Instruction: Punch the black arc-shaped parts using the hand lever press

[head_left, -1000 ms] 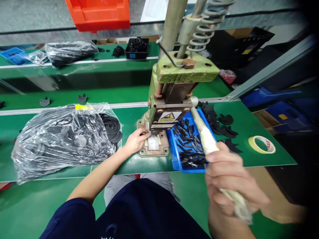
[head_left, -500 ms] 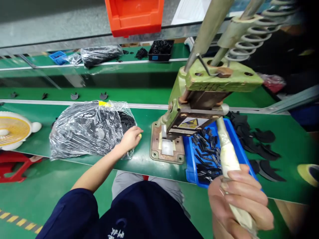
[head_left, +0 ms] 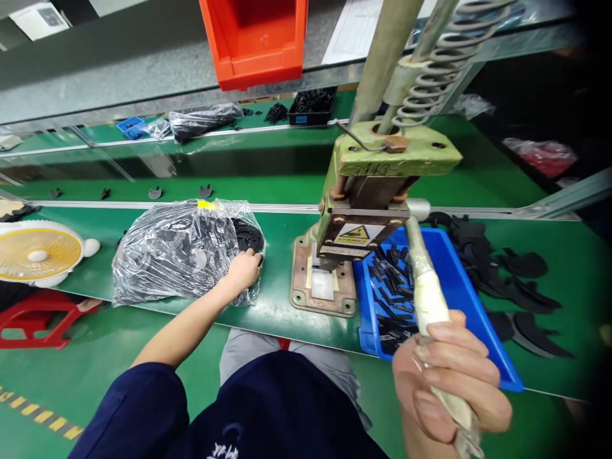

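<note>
My right hand (head_left: 454, 376) is wrapped round the tape-covered lever handle (head_left: 430, 299) of a green hand press (head_left: 377, 185). The press stands over a metal base plate (head_left: 299, 280) with a pale block (head_left: 322, 285) in its middle. At the right end of a clear plastic bag (head_left: 162, 261), my left hand (head_left: 245, 271) rests with its fingers curled at the black parts (head_left: 249, 237) in the bag's mouth. Whether those fingers grip a part is hidden. Just right of the press, a blue bin (head_left: 459, 280) holds many small black pieces (head_left: 392, 293).
Curved black pieces (head_left: 521, 280) lie right of the bin. A yellow-and-white fan (head_left: 43, 255) and a red stool (head_left: 43, 319) are at the left. An orange bin (head_left: 258, 70) sits on the shelf above. Along the back run several small black parts (head_left: 205, 190).
My left hand has moved slightly left and up, onto the black parts, its fingers now curled. My right hand keeps the lever. The head view has shifted a little.
</note>
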`<action>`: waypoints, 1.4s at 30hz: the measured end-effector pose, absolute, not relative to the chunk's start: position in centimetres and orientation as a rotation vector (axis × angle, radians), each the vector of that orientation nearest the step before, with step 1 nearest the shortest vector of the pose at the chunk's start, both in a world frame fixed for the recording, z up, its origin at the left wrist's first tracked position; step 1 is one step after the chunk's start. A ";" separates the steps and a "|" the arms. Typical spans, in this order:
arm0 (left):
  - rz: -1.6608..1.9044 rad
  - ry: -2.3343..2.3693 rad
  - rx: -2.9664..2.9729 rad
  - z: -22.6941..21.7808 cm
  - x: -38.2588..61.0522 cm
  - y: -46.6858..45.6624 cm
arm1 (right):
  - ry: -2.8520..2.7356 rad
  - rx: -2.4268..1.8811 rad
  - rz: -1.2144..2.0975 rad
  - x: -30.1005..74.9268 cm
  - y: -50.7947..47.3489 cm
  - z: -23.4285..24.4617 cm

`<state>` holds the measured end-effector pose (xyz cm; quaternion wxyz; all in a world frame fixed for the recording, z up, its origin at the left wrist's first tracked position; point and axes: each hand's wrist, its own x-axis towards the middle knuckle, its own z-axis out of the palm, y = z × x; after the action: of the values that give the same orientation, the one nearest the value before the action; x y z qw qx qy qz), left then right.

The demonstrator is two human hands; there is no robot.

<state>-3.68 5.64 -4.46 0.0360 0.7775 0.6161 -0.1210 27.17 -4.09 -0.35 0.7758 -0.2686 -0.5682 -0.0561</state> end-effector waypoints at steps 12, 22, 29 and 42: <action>0.921 1.521 1.123 -3.0 -2.3 6.3 | -1.197 -0.602 -0.062 26.3 -4.3 -0.1; 0.837 1.335 0.844 -4.1 6.8 7.2 | -1.314 -0.683 0.001 27.5 -5.6 -0.6; 0.809 1.376 0.814 -4.4 7.3 7.9 | -1.305 -0.709 0.014 27.4 -5.8 -0.6; 0.656 1.547 0.631 -4.3 7.9 8.0 | -1.156 -0.647 0.001 26.0 -5.0 -0.2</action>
<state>7.88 8.00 -4.27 0.6238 0.2747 0.6737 0.2856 26.01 -4.96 -0.19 0.7884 -0.3004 -0.5368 0.0003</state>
